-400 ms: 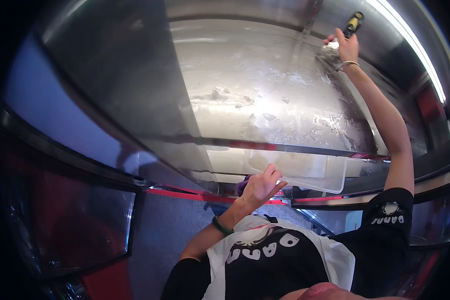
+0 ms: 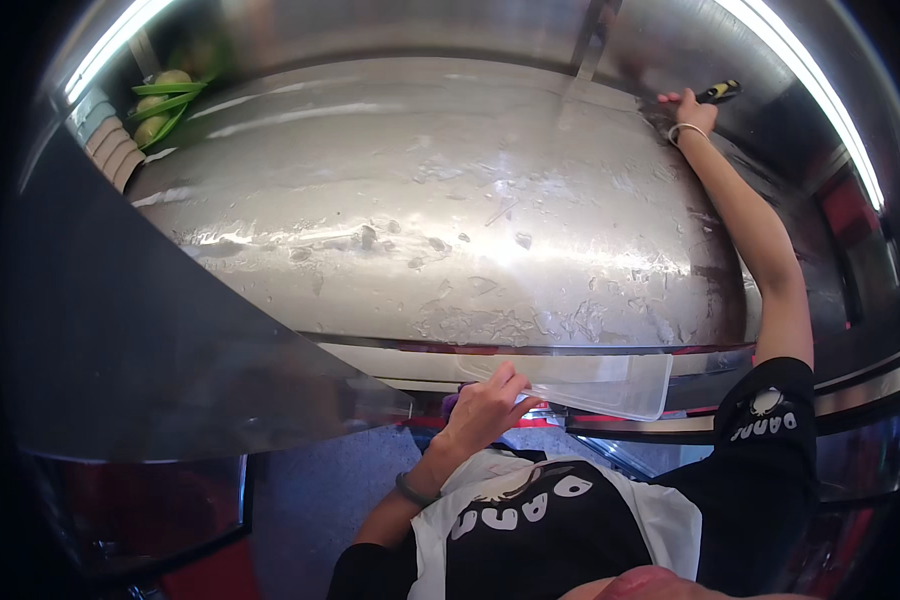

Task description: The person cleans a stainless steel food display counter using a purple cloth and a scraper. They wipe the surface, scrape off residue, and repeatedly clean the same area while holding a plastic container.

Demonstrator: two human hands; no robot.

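My right hand (image 2: 692, 112) is stretched to the far right corner of a wet steel counter (image 2: 450, 210), closed around a scraper (image 2: 720, 92) with a black and yellow handle. The scraper's blade is mostly hidden by the hand. Close to my body, my left hand (image 2: 485, 408) pinches the edge of a clear plastic tub (image 2: 635, 390), which hangs tilted at the counter's front edge. Something purple (image 2: 450, 405) shows partly behind the left hand. Small translucent bits and streaks of water lie over the steel.
A grey panel (image 2: 170, 340) rises at the left. In the far left corner stand green trays with round pale items (image 2: 165, 100), beside a stack of cups (image 2: 110, 140). Steel walls with bright light strips (image 2: 820, 90) edge the counter.
My view has shifted, bringing the far left corner into sight. The scraper's handle has tipped over toward the right, and my right hand has moved slightly nearer. My left hand keeps hold of the tub.
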